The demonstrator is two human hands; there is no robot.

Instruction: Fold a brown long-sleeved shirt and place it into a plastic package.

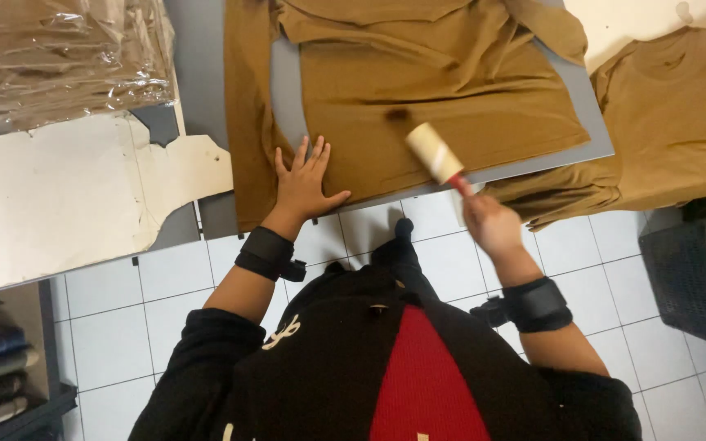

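- Closing round the red handle, the right hand [490,222] kept its grip on a lint roller [435,155], whose pale sticky head hovered just above or on the brown shirt [443,106]; motion blur made the contact hard to judge.
- The left hand [302,184] lay flat with its fingers spread, holding nothing and pressing the lower edge of the same shirt against the board.
- Both wrists carried black bands, and the person's black and red top filled the bottom of the view.
- The shirt lay spread over a grey board [594,122] on the tabletop, its sleeves folded in towards the middle and its hem hanging slightly over the near edge.
- By the look of it, the step in hand was rolling the cloth clean while the flat palm kept it from shifting.
- The next stroke would call for light, even pressure along the fabric, with the pinning hand kept clear of the roller's path.
- A stack of similar brown shirts [672,122] rested to the right, clear plastic bags [59,57] were piled at the upper left, and a pale cardboard sheet [67,196] lay below them.
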